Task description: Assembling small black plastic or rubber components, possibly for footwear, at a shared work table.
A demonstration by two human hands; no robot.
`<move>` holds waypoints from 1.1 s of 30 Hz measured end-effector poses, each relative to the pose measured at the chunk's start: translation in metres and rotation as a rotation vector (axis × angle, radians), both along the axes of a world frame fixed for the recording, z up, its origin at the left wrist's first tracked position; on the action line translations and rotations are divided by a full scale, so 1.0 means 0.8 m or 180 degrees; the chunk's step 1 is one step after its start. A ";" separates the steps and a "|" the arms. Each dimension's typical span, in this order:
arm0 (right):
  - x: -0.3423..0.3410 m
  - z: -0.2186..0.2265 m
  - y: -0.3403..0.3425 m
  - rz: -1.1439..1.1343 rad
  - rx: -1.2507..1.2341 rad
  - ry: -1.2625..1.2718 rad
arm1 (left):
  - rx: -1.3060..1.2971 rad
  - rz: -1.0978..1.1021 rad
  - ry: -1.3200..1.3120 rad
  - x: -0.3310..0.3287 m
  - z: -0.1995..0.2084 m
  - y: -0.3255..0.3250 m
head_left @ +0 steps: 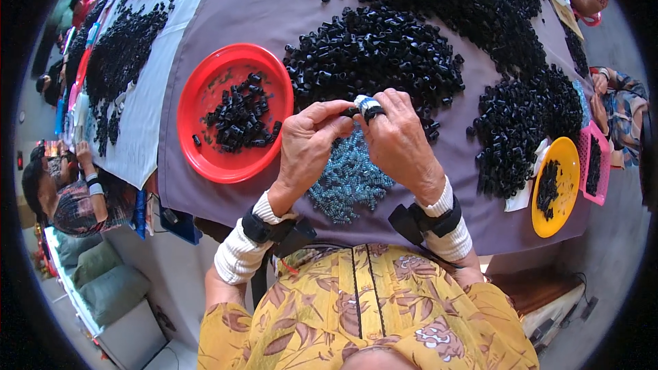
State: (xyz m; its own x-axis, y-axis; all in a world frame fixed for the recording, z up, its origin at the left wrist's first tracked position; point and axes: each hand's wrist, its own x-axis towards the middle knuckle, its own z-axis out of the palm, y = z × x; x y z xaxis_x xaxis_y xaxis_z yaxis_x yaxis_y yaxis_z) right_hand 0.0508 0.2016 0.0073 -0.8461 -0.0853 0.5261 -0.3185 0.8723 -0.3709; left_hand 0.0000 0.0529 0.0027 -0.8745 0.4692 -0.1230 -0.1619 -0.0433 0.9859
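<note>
My left hand (307,145) pinches a small black plastic piece (351,112) between thumb and fingertips. My right hand (400,138) meets it from the other side, fingers curled and closed on the same piece; its thumb is mostly hidden. A white, blue and black wrap (370,105) covers one right finger. Below and between both hands lies a heap of small bluish metal springs (351,181). Just beyond my fingers rises a pile of black tubular plastic parts (377,51). To the left, a round red tray (194,138) bears more black pieces.
Larger black heaps (473,0) spread across the far purple cloth (229,14). At right stand a yellow plate (566,195) and a pink basket (595,193) with black parts. Co-workers' hands (599,99) show at the right edge, and another person (75,192) sits at left.
</note>
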 end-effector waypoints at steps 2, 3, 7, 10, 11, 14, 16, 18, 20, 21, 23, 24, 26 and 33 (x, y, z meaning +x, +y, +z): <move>0.000 0.002 0.001 0.0071 0.0065 -0.0139 | -0.0035 -0.0006 0.0110 -0.001 -0.001 0.001; 0.000 0.002 0.003 0.0060 0.0058 -0.0140 | -0.0069 0.0010 0.0220 -0.001 -0.001 0.001; -0.002 0.002 0.011 0.0271 -0.0016 -0.0217 | -0.0126 -0.0008 0.0260 -0.001 -0.002 0.002; -0.002 0.001 0.013 0.0394 -0.0027 -0.0312 | -0.0132 -0.0042 0.0300 -0.003 -0.003 0.000; -0.001 0.000 0.013 0.0431 0.0007 -0.0370 | -0.0171 -0.0078 0.0271 -0.003 -0.002 -0.001; -0.002 0.000 0.014 0.0532 0.0086 -0.0446 | -0.0365 -0.0197 0.0354 -0.006 0.001 -0.004; -0.003 -0.001 0.015 0.0547 0.0066 -0.0484 | -0.0522 -0.0271 0.0463 -0.006 0.001 -0.006; -0.003 -0.002 0.014 0.0565 0.0052 -0.0512 | -0.0453 -0.0303 0.0360 -0.007 0.001 -0.007; -0.005 -0.005 0.013 0.0484 -0.0081 -0.0446 | -0.0367 -0.0276 0.0156 -0.007 0.001 -0.007; -0.006 -0.004 0.015 0.0490 -0.0080 -0.0445 | -0.0281 -0.0263 -0.0056 -0.006 0.001 -0.007; -0.009 -0.001 0.021 0.0619 -0.0077 -0.0507 | -0.0154 -0.0238 -0.0250 -0.007 0.006 -0.005; -0.009 0.001 0.022 0.0626 -0.0074 -0.0505 | -0.0027 -0.0219 -0.0444 -0.007 0.008 -0.004; -0.009 0.006 0.022 0.0367 -0.0157 -0.0375 | 0.0047 -0.0196 -0.0637 -0.008 0.005 -0.006; -0.018 0.002 0.009 0.0123 0.0256 -0.0123 | 0.0600 -0.0211 -0.1151 -0.006 0.002 -0.004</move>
